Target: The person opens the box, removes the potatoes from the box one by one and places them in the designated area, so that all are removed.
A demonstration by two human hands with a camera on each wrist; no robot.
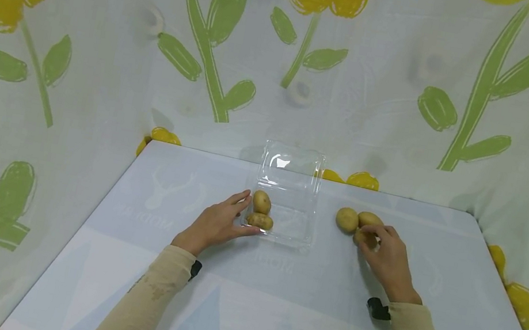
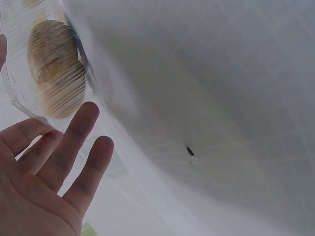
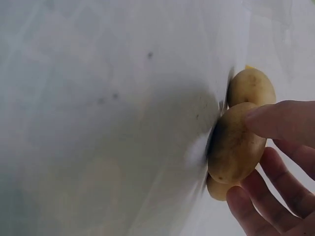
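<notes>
**Right hand pinches a potato, left hand minds the clear box!**

Here's the right side, and the thumb and fingers are closed in on the gripped potato, thumb laid over its skin, fingers round the opposite side. It's the nearest of a trio on the counter: the round potato sits just left of those fingertips, and the far potato lies just beyond them.

Over to the left, and these fingers are spread wide, fairly straight, with a broad gap between them and the thumb. The fingertips are at the box's left wall, the thumb at its near rim.

Inside the box, two more! The upper potato rests just right of the left fingertips, and the lower potato lies just beyond the tip of the thumb, the pair side by side. The rest of the box stretches away to the right of them, and the lid stands raised beyond the left fingertips. From the right fingers, the whole box is off to the left, with the round potato between.

Behind it all, farther off than either set of fingers, hangs a flower-printed cloth.
</notes>
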